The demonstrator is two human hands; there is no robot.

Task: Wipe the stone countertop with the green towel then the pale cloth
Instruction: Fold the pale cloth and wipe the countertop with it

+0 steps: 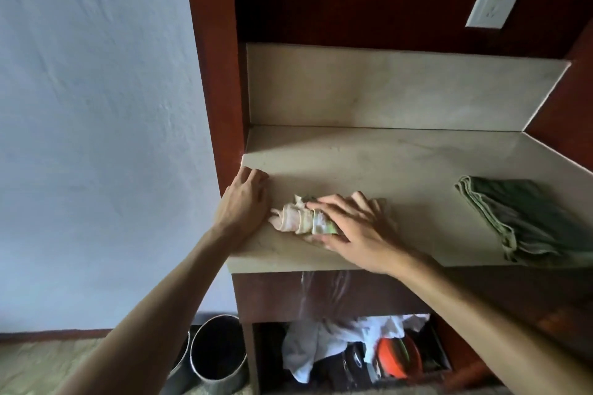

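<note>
Now the right hand (349, 228) lies flat on the pale cloth (300, 218), fingers spread wide and pressing the bunched fabric down onto the stone countertop (369, 163) close to its near edge. The cloth is crumpled into a loose roll, its free end poking out to the left past the fingertips. Over at the near-left corner, the left hand (245, 202) rests on the stone, palm down, fingers held close together and curled slightly at the wooden side panel (211, 74); it sits just beside the cloth's loose end, and whether they touch is hard to call. Well apart on the right, the green towel (526, 221) lies folded on the counter, reaching the near edge. On the far wall, a white socket (494, 5). Down below, a metal bin (218, 353) on the floor.
</note>
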